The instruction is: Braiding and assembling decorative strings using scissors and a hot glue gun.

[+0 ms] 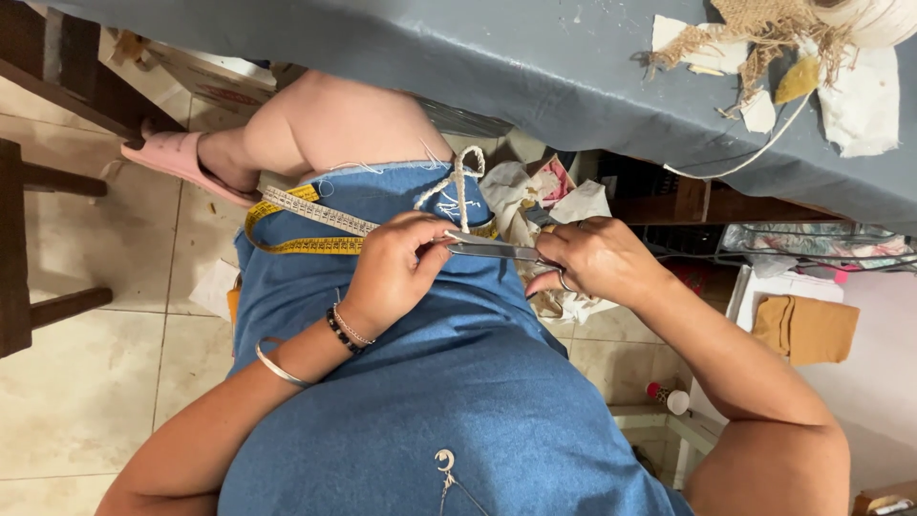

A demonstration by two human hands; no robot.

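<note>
pale floor tiles (86, 401) run under me, and a grey-blue cloth-covered table (535, 67) stands just ahead, scattered with burlap scraps (764, 33) and white fabric pieces (860, 100). over my lap, on the blue denim (458, 382), my left hand (392, 272) is curled nearly closed, pinching a cream cord (458, 186) that loops up above my fingers. my right hand (597, 258) is closed around the handles of the scissors (492, 248), whose blades point toward my left fingertips and meet the cord there. a yellow measuring tape (306, 229) lies across my thigh, beside my left hand.
</note>
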